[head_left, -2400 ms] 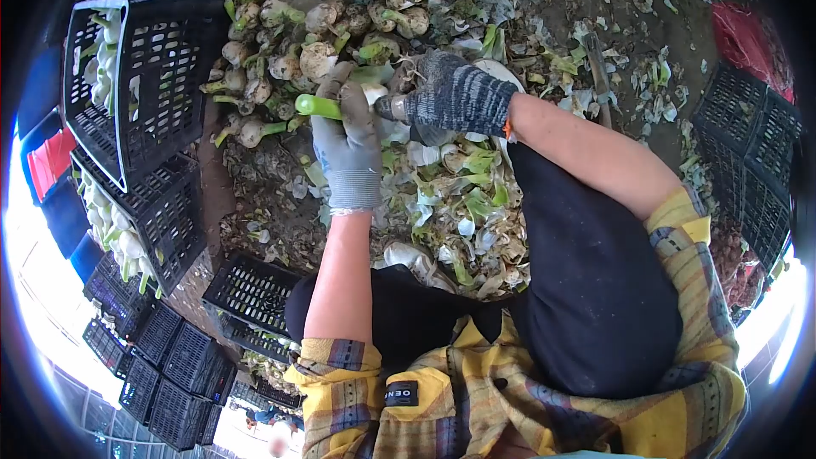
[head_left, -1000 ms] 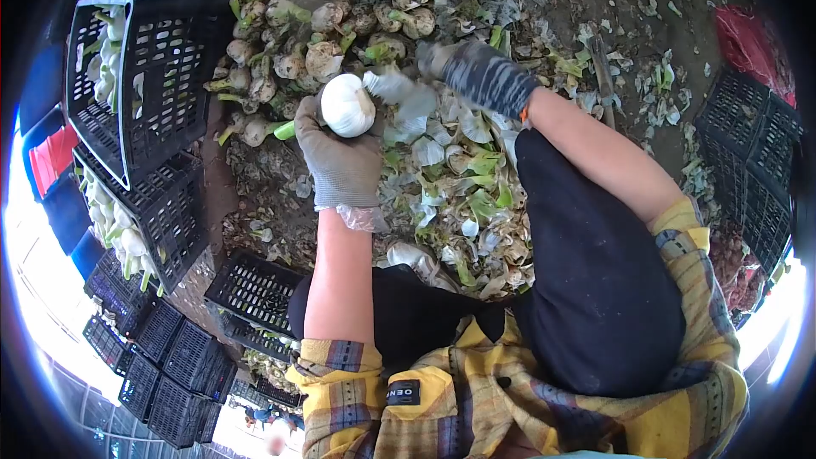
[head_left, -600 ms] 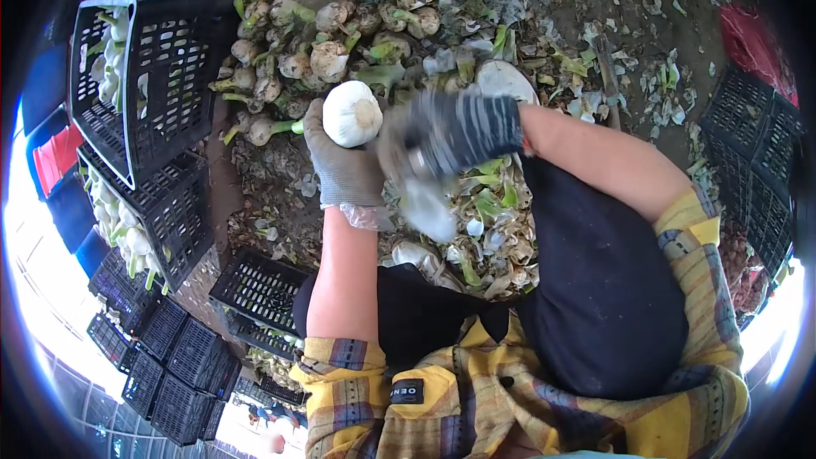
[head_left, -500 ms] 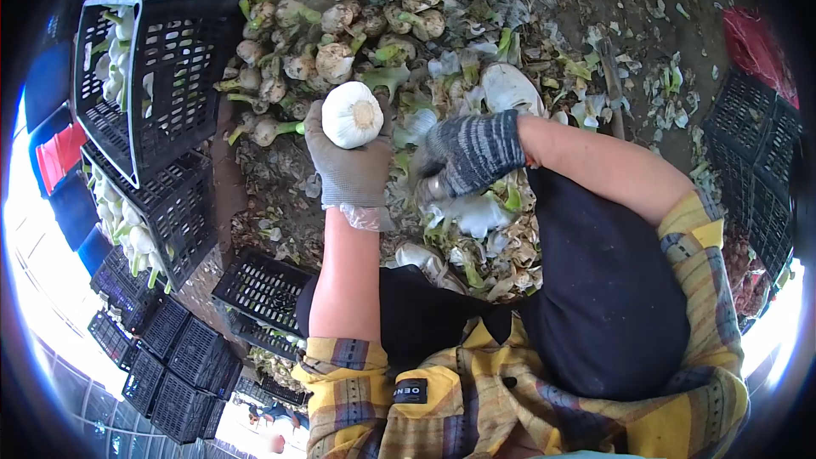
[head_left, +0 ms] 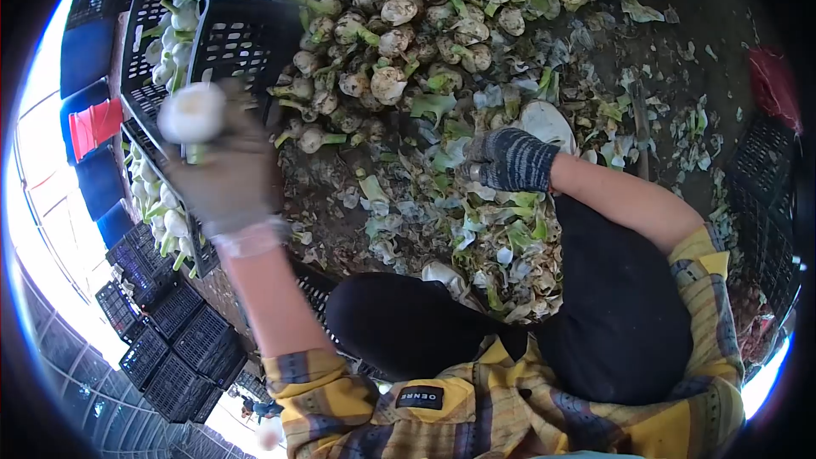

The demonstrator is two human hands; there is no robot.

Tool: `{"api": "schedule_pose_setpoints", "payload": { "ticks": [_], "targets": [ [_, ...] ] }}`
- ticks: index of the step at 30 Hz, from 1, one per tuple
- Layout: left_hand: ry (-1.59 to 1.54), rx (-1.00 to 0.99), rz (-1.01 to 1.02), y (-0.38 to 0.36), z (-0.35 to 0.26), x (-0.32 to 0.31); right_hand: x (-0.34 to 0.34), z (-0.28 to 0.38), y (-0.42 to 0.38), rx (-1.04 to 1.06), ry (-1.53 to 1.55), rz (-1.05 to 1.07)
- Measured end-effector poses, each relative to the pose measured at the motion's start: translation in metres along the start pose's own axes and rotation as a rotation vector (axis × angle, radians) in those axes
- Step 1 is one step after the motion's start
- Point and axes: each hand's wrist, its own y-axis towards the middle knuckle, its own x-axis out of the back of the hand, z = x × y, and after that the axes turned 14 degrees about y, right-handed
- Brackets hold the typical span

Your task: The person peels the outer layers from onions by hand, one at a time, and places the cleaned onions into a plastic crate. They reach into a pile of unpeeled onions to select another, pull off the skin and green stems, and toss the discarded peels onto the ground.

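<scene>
A clean white garlic bulb (head_left: 192, 112) sits in the gloved fingers of my left hand (head_left: 228, 177), blurred by motion, at the front of the upper black crate (head_left: 242, 38). Trimmed garlic bulbs with green stalks (head_left: 177, 53) fill that crate. My right hand (head_left: 515, 160), in a grey striped glove, is curled closed above the peel scraps. Something small and shiny shows by its fingers, too small to name. Just behind that hand lies a whitish rounded object (head_left: 548, 126).
Untrimmed, soil-stained garlic (head_left: 395, 42) is heaped at the top. Peelings (head_left: 501, 238) cover the ground between my legs. More garlic fills a lower crate (head_left: 157, 195) on the left, with stacked black crates (head_left: 183, 348) below. A red sack (head_left: 773, 89) lies far right.
My left hand has swung left with the garlic bulb, from over the ground to the crate. The right hand has shifted right in the view, which itself has moved somewhat.
</scene>
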Motion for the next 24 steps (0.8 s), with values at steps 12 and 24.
{"api": "schedule_pose_setpoints", "payload": {
  "ticks": [12,24],
  "targets": [
    [1.506,-0.176,0.004,0.029,0.183,0.047,0.000,-0.016,0.005,0.069,-0.004,-0.174],
    [1.172,0.140,0.039,-0.011,0.166,0.002,0.024,-0.021,0.013,-0.158,0.653,-0.125]
  ]
}}
